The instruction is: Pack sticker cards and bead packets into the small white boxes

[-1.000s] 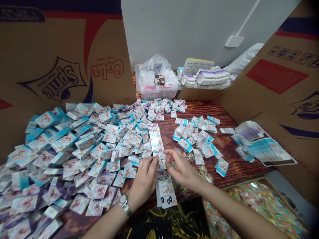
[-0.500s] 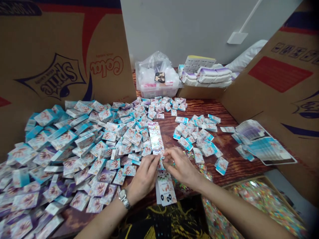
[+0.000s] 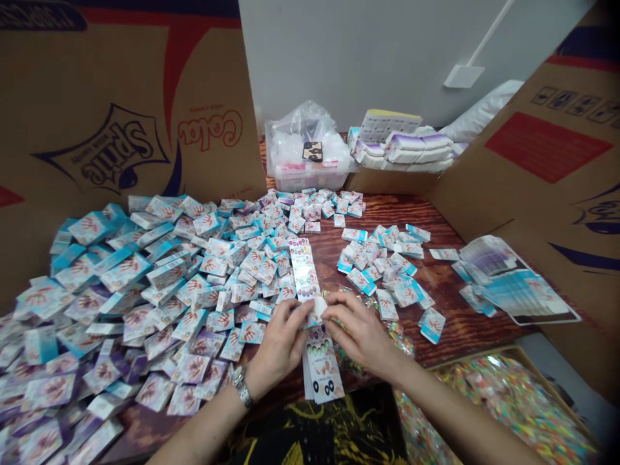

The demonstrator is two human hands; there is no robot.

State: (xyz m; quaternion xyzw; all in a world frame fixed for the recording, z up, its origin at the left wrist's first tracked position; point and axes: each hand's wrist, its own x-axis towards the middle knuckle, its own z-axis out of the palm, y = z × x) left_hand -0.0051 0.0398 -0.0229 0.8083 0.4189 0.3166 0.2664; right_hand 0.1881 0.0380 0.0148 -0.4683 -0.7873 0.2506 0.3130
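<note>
The fingers of the left hand (image 3: 281, 342) and right hand (image 3: 361, 339) come together from either side on a small white piece (image 3: 318, 309), pinching it between their tips; it is too small to tell exactly what it is. A long strip of printed nail-art cards (image 3: 305, 271) runs up from just above the fingers, and a stack of similar cards (image 3: 322, 365) lies just below them, between the two wrists. A wristwatch (image 3: 241, 386) sits on the left wrist. Left of the left hand spreads a large heap of small blue-and-white boxes printed with hands (image 3: 145, 290), and right of the right fingers lies a smaller heap (image 3: 382, 271) on the wooden surface (image 3: 411, 216). Farther off stand a transparent plastic bin (image 3: 307, 174), wrapped stacks (image 3: 402, 147), printed sheets (image 3: 516, 287), a tray of colourful packets (image 3: 508, 403) and cardboard panels (image 3: 111, 148).
</note>
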